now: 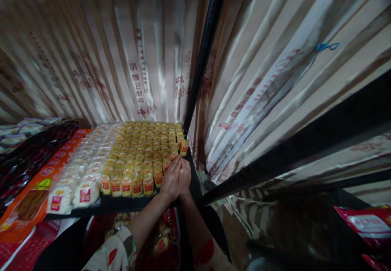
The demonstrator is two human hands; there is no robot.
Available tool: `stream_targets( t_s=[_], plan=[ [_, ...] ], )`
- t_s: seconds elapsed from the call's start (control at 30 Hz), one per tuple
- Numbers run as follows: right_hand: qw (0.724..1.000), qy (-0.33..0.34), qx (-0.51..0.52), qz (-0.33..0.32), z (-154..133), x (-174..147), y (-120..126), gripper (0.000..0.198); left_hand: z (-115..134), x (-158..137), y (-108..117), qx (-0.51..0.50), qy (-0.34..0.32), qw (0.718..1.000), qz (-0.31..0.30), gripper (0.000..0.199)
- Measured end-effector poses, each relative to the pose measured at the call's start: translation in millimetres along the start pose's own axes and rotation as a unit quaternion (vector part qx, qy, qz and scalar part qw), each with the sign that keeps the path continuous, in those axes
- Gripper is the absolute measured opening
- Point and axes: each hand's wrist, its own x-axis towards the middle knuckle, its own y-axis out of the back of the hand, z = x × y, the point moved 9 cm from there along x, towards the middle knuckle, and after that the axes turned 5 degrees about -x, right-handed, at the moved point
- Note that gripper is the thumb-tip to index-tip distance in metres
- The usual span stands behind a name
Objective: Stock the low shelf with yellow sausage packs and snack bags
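Note:
Both hands are close together at the near right corner of a block of small yellow wrapped cakes with red labels. My left hand has its fingers pressed together, their tips against the packets at the right end of the rows. Beside it, touching it, my right hand is closed too, its fingers curled inward. Whatever lies between or under the hands is hidden from view. One yellow packet leans slightly apart at the far right, just beyond the fingertips. The cakes stand upright in tight rows on a black shelf.
Left of the cakes lie white round packets, an orange snack bag and dark packages. A black post rises behind the shelf corner. Printed curtains hang behind. Below is a red box; red bags lie right.

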Motion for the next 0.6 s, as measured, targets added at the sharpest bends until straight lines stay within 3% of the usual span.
stream_targets(
  t_s=[0.23, 0.47, 0.6],
  plan=[
    [0.993, -0.066, 0.089, 0.044, 2, 12, 23, 0.046, -1, 0, 2, 0.011, 0.003, 1.000, 0.013, 0.046],
    [0.995, -0.066, 0.055, 0.049, -1, 42, 20, 0.054, 3, -4, 6, 0.049, -0.053, 0.996, 0.058, 0.043],
    [0.993, -0.064, 0.092, 0.036, 6, 46, 9, 0.050, 6, -6, 7, 0.065, -0.082, 0.991, 0.081, 0.042]
  ],
)
